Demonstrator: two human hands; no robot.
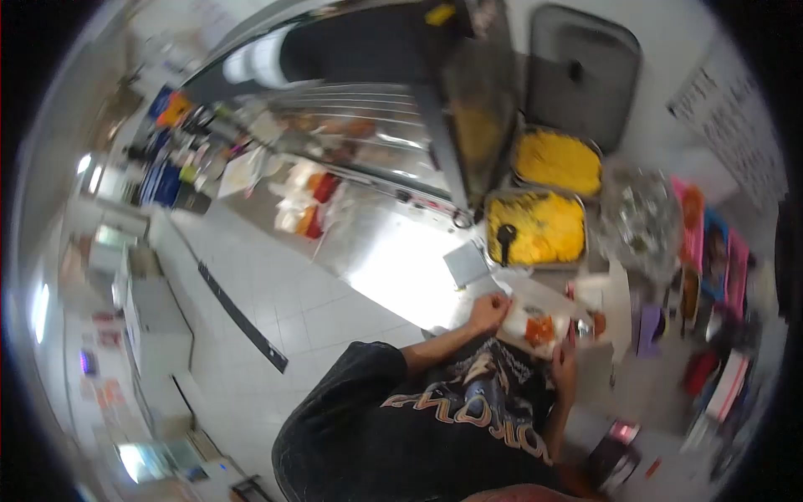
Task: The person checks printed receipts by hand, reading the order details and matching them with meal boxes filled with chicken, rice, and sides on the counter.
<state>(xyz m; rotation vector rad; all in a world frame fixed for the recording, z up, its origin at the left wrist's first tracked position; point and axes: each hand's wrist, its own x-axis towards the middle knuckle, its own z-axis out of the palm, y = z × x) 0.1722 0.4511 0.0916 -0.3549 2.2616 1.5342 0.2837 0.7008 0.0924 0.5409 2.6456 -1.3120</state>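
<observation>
A white paper wrapper or carton [545, 298] lies in front of my body, with orange-red food [539, 330] on a white layer. At its left side, my left hand [491, 313] is closed, its fingertips pinched at the white edge. My right hand [565, 361] is closed at the near right side of the food; what its fingers grip is blurred. Just beyond my left hand lies a small grey square [467, 264]. Behind that stands a metal tray [583, 266] of yellow food with a black-handled utensil [506, 241] in it.
A second tray of yellow food [559, 162] sits behind, near an upright dark lid [580, 75]. The glass display case [360, 125] stands to the left. On the right are a clear plastic bag [640, 219], pink and blue holders [711, 251] and an open carton [615, 309].
</observation>
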